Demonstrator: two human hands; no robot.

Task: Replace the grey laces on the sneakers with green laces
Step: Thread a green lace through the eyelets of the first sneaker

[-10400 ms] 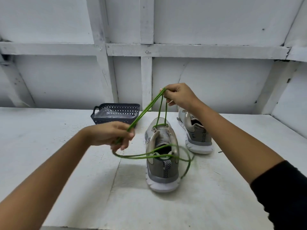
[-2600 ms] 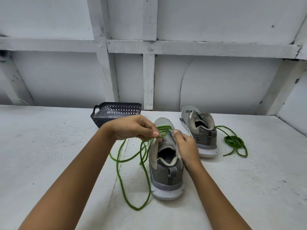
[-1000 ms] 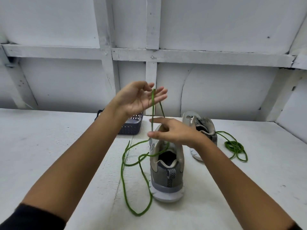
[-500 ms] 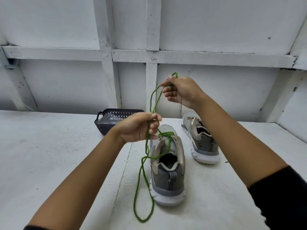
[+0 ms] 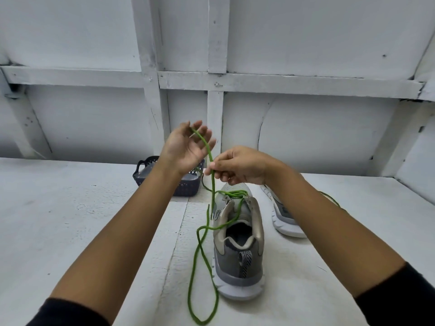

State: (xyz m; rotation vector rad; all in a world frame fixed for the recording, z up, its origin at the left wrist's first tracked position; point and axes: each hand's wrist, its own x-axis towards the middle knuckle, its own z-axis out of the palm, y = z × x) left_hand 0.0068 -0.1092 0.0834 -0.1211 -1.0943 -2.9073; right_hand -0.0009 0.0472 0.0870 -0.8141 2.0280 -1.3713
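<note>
Pinching the green lace (image 5: 213,182), the right grip (image 5: 237,165) hung just above the near sneaker (image 5: 239,250); the left grip (image 5: 186,147), spread and relaxed, carried the lace's upper run draped across it. Risk — a sharp pull could strip the lace from its eyelets or tip the sneaker. Below both grips slack lay looped on the surface (image 5: 70,220), liable to snag; the basket (image 5: 188,188) stood behind the left grip, open room to its left.
</note>
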